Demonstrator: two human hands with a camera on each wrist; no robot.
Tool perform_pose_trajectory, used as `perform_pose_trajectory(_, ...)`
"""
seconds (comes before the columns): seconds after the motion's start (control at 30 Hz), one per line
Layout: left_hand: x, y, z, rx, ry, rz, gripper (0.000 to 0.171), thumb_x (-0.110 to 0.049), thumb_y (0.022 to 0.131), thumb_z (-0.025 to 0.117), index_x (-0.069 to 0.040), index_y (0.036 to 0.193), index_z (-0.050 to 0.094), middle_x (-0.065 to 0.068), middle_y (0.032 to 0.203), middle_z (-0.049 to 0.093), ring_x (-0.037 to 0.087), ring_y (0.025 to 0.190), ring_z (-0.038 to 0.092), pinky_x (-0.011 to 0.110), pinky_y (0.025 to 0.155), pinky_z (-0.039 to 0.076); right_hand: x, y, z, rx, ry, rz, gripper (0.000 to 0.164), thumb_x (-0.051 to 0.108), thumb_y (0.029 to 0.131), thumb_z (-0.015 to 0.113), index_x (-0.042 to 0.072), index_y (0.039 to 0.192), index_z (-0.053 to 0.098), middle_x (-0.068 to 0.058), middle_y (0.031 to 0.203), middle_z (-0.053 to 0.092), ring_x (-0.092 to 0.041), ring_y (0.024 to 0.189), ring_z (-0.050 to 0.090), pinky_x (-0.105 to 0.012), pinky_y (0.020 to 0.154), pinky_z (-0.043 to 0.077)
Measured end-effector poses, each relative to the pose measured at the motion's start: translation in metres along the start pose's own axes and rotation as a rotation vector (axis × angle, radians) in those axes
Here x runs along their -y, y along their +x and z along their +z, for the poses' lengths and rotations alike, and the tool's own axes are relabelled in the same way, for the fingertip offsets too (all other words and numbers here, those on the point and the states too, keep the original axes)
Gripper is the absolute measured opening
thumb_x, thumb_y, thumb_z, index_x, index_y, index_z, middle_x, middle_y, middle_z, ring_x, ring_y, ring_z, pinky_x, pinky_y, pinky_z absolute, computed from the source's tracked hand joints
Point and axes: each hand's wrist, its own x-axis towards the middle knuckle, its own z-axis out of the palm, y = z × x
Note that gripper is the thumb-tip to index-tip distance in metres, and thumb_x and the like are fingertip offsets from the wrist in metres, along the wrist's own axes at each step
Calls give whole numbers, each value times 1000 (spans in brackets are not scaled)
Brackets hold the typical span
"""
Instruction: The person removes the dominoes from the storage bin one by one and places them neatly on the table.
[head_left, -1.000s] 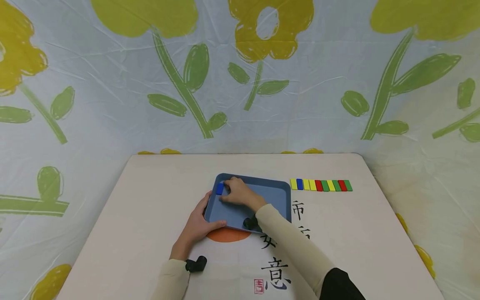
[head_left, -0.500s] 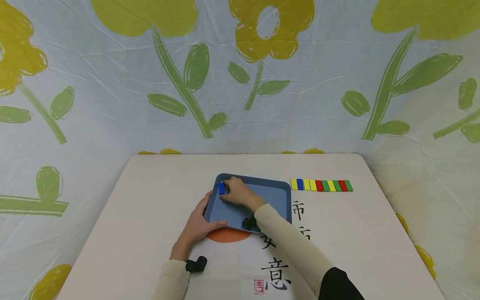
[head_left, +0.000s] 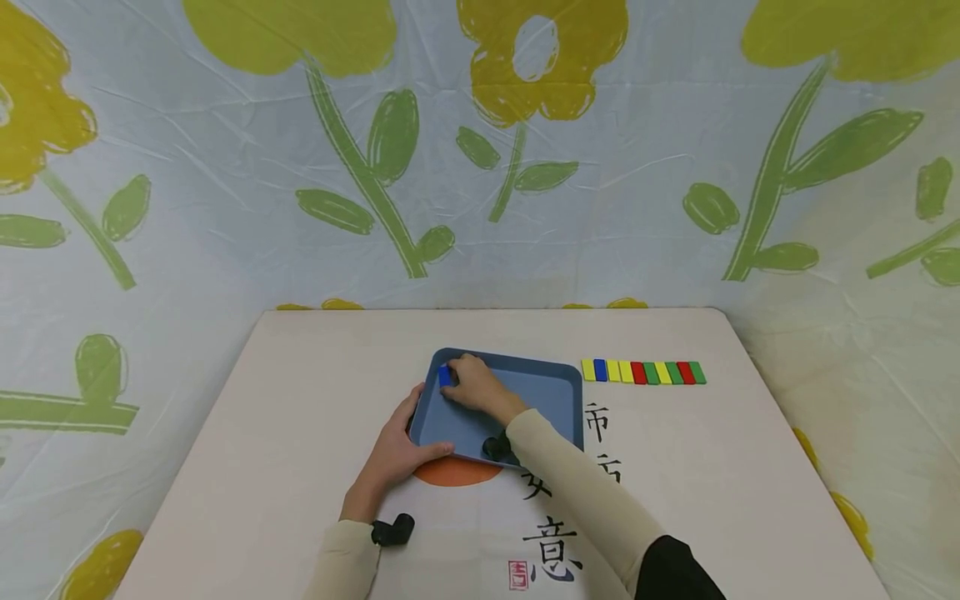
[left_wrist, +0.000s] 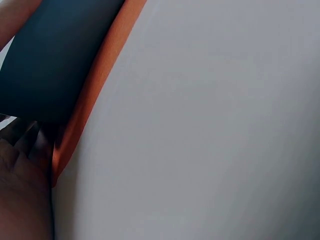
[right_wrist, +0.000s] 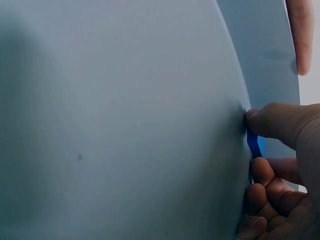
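In the head view my left hand [head_left: 397, 446] grips the near left corner of a blue-grey tray [head_left: 536, 385], thumb over the front rim. The left wrist view has its fingers [left_wrist: 22, 145] curled beneath the tray's dark underside. Inside the tray, by its far left corner, my right hand [head_left: 480, 385] pinches a small blue tile [head_left: 445, 376] between thumb and fingers. Seen from the right wrist, the blue tile [right_wrist: 255, 143] is mostly hidden, close to the tray's side wall, with the thumb [right_wrist: 277, 120] at one end and the curled fingers at the other.
Right of the tray, a row of yellow, blue, red and green tiles [head_left: 643, 372] lies on the table [head_left: 315, 367]. A cloth with black characters [head_left: 553, 550] and an orange disc [head_left: 457, 471] lies in front, partly under the tray. A flowered curtain [head_left: 637, 183] surrounds the table.
The blue tile has shifted slightly right and turned a little between the right fingers. The right thumb has moved up closer to it. The left hand and tray look unmoved.
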Motion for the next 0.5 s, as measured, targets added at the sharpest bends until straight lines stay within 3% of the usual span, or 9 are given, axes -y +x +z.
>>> perform_pose_trajectory(0.3, -1, -1, 1, 1, 9, 5, 114, -44, 77, 90, -27, 166, 21, 3, 169, 28, 32, 151, 35, 58, 119, 33, 0, -4, -2, 7, 45, 22, 54, 26, 95, 73, -2, 139, 61, -12, 110, 64, -18, 88, 57, -31, 76, 52)
perform_pose_trajectory(0.5, -2, -1, 0, -3, 11, -6, 114, -45, 76, 90, -28, 166, 21, 3, 169, 28, 32, 151, 34, 60, 120, 32, -2, -7, -7, -11, 84, -21, 55, 24, 93, 72, -1, 140, 60, -14, 114, 66, -20, 93, 60, -35, 82, 55)
